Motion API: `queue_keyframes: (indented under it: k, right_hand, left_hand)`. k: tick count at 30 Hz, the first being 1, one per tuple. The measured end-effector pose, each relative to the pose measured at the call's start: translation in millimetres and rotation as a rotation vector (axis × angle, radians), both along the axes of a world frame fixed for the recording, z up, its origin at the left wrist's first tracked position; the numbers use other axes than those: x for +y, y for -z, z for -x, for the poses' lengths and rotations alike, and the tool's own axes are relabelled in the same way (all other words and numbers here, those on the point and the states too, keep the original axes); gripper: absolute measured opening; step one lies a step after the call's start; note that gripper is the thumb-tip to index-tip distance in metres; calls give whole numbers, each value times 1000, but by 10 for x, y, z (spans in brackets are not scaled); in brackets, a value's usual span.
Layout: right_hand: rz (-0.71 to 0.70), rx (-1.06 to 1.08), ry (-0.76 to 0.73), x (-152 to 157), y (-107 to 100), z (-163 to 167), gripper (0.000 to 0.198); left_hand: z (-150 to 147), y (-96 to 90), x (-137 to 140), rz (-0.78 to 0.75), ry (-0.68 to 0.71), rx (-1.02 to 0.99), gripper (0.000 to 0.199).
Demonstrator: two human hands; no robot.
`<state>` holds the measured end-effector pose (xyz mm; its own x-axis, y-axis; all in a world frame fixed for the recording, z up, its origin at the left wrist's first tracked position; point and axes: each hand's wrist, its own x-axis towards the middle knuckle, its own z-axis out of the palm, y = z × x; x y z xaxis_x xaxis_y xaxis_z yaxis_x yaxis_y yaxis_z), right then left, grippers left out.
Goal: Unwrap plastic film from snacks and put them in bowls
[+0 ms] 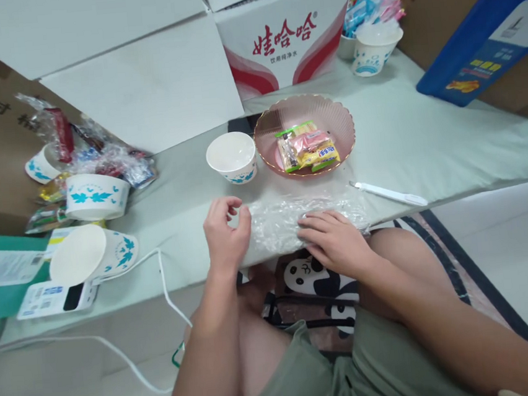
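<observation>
A crumpled sheet of clear plastic film (273, 225) lies along the front edge of the cloth-covered table. My right hand (336, 238) rests on it, palm down, with fingers stretched out. At the film's left end is my left hand (227, 229), its fingers loosely curled and the thumb apart from them; nothing shows in its grasp. Just beyond stands a white paper bowl (232, 157) with a blue leaf print. Beside that bowl, a pink scalloped bowl (268, 120) holds several small wrapped snacks (310, 147). To the right of the film lies a white utility knife (392, 194).
Several paper bowls (98, 195) and wrapped snacks crowd the left, near a white device (45, 300) with a cable (166, 288). White cartons (291, 46) line the back. A filled paper cup (374, 50) and a blue container (477, 34) stand at the right.
</observation>
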<state>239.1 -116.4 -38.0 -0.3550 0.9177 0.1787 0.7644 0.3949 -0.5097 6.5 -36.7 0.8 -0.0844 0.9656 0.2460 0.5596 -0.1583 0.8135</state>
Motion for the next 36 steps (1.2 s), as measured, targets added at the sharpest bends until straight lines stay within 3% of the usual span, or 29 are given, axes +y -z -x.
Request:
queue_keyframes:
  k: [3,6,8,10,12,14,16,18,22,26,30,33,36]
  right_hand:
    - [184,399,158,-57,-192,-95,17]
    - [490,1034,394,-59,-325,-92,14]
    - [616,1339,452,-21,-334,-17,25]
    - [698,1458,473,29,-292,84,30]
    - [772,1458,498,66,-227,161,34]
    - [773,1417,515,78,-167,180,38]
    - [699,1294,504,74,-131,141,38]
    - [632,1168,502,69,-126,73,38]
    - [605,1102,452,71,-148,-23,43]
    - [586,1185,342,85,-116,6,38]
    - [573,1404,409,134,-98,57,29]
    - [584,1409,430,168,-119,47,17]
    - [508,1325,440,173,-104,28,30]
  left_hand:
    - [-4,34,34,172,137,-414,18]
    - [-76,53,45,403,473,-725,43]
    - [-191,56,4,549,791,-691,66]
    - [-335,68,-55,640,986,-564,83]
    - [-461,94,-96,663,944,-506,69]
    - [-530,120,-95,660,765,-501,42]
    - [-531,124,-61,679,608,-494,37]
    - [-483,102,-20,707,540,-480,39]
    - [-361,57,8,696,576,-502,42]
    - [-290,75,-4,674,666,-522,42]
    - [-245,62,26,600,731,-574,29]
    - [-233,32,71,486,720,-546,21]
    - [-246,47,103,425,653,-541,39]
